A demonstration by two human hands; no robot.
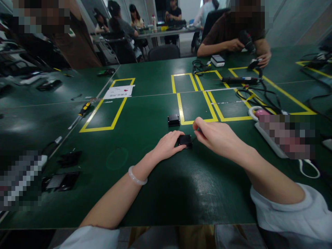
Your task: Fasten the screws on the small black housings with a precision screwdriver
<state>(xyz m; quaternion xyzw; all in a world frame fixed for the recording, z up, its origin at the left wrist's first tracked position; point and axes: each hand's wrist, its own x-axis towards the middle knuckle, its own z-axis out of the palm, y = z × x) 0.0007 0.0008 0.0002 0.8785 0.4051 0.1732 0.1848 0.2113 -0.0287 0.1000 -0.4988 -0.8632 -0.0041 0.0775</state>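
One broad green tabletop [181, 204] marked with yellow rectangular tape outlines [97, 130] across most of the frame. Right of centre, a bare right hand [219, 138] curled almost closed, cannot tell whether gripping anything; at centre, a bare left hand [169, 145] partly closed around a small black rectangular block [185, 140], just below a similar black block [173, 120] on the tabletop.
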